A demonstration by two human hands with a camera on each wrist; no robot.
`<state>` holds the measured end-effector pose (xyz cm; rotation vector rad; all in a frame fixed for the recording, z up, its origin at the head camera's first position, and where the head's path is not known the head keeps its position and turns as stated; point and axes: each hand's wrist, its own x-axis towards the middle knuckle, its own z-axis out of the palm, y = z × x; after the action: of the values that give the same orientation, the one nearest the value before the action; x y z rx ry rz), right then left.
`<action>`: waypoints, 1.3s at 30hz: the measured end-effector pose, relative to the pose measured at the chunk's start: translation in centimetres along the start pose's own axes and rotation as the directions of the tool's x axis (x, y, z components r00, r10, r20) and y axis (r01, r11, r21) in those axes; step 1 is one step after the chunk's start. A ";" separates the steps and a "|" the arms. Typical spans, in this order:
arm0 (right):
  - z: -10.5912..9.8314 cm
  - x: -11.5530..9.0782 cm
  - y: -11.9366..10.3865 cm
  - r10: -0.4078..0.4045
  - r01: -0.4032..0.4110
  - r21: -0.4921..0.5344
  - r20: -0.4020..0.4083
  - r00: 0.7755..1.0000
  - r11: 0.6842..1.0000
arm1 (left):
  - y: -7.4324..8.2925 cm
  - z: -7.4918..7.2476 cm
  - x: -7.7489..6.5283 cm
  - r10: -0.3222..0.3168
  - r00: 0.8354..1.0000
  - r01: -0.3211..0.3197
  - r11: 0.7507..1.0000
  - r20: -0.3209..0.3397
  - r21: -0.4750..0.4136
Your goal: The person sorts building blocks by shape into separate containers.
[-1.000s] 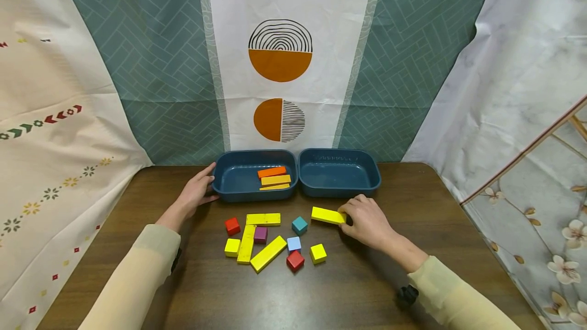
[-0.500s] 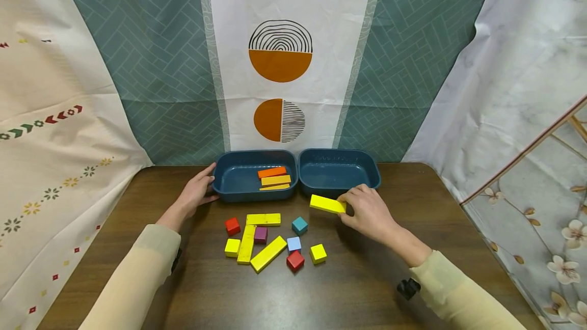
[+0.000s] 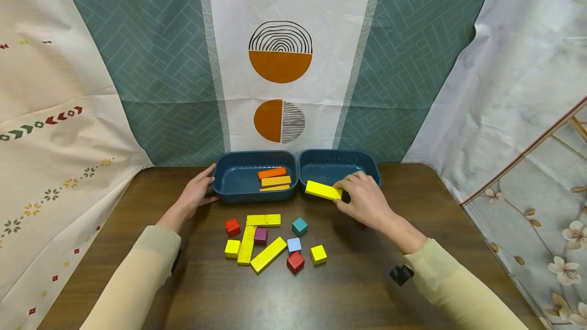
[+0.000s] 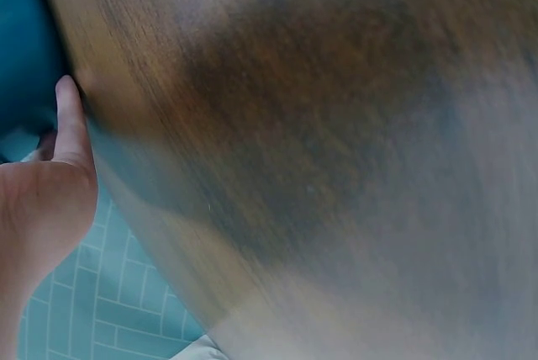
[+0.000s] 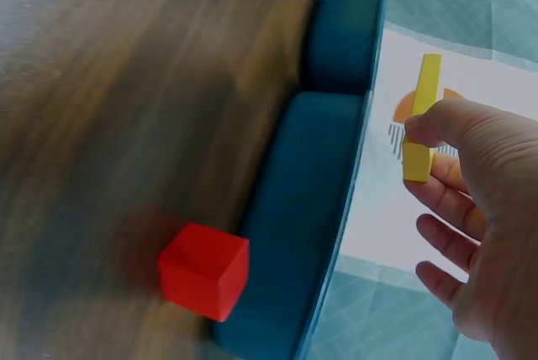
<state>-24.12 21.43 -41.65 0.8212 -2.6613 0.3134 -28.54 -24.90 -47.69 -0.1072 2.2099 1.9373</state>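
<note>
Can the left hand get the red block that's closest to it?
Probably yes. The left hand seems to hold nothing and just touches the side of the left blue bin. In the head view, nothing shows between it and that red block.

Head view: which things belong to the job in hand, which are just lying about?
Likely in the job:
yellow plank, pinched by the right hand
right tray, beside that plank
left tray, touched by the left hand

Apparently just lying about:
three other yellow planks (possibly job pieces too)
loose cubes
</note>
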 end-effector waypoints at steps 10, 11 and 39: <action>-0.5 1.9 -0.4 -0.004 0.004 0.005 -0.015 1.000 1.000 | 0.0 0.0 0.0 0.006 1.000 -0.006 1.000 0.005 -0.008; -0.5 2.1 -0.4 -0.005 0.005 0.005 -0.015 1.000 1.000 | 0.0 0.0 0.0 0.006 1.000 -0.006 1.000 0.005 -0.009; 0.5 7.2 -1.6 0.060 -0.060 0.026 0.020 0.998 0.998 | 0.0 0.1 -0.2 0.014 1.000 -0.014 1.000 0.004 -0.010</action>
<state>-28.90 16.42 -39.18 0.7575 -2.7093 0.3585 -28.38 -24.77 -47.68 -0.0898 2.2046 1.9541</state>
